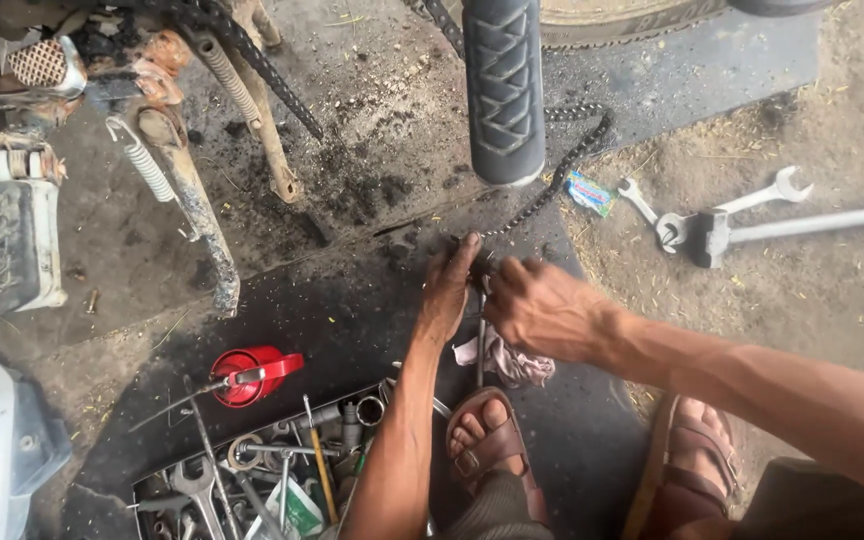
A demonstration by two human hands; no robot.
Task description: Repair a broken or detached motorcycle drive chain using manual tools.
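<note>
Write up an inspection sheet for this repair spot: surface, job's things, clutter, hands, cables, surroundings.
Surface: dirty, oil-stained concrete floor with a dark mat on it.
Job's things: drive chain lying on the ground, its end at both hands.
Clutter: tool tray of spanners, red oil can, rag, two spanners, long wrench.
Hands: left hand and right hand meet at the chain end; exact grip cannot be told.
Cables: nothing seen.
Surroundings: motorcycle footrest, stand with spring, tyre, sandalled feet.

Roadside motorcycle repair workshop: oily ground, tool tray (252, 478), spanners (752, 200), drive chain (562, 170).
</note>
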